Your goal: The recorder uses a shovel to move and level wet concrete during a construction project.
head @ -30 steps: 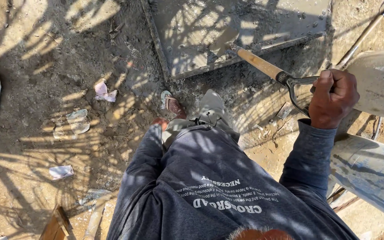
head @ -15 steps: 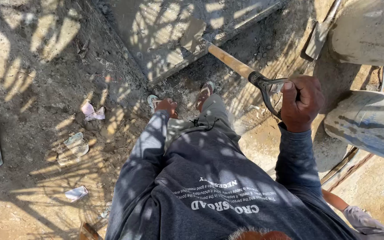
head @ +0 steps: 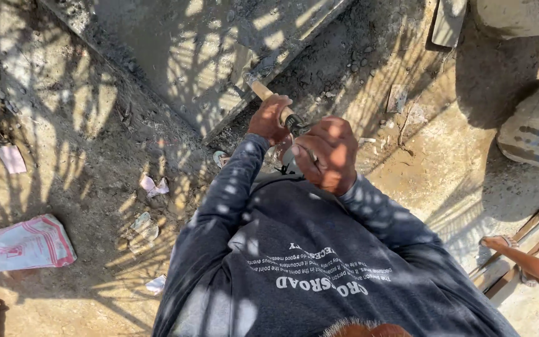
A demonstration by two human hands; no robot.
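I stand on dusty ground and hold a shovel with a wooden shaft. My left hand grips the shaft lower down. My right hand is closed on the dark metal handle at its top end, in front of my chest. The shaft points away from me into a flat grey tray of wet cement; the blade is hidden in shadow at the tray's near edge. My dark grey long-sleeved shirt fills the lower middle of the view.
A pink and white sack lies at the lower left, with paper scraps on the dirt nearby. A grey drum stands at the right. Another person's foot and metal bars are at the lower right.
My left hand has come up from my side and taken hold of the shaft. My right hand has swung the handle in from the right to the middle, in front of me.
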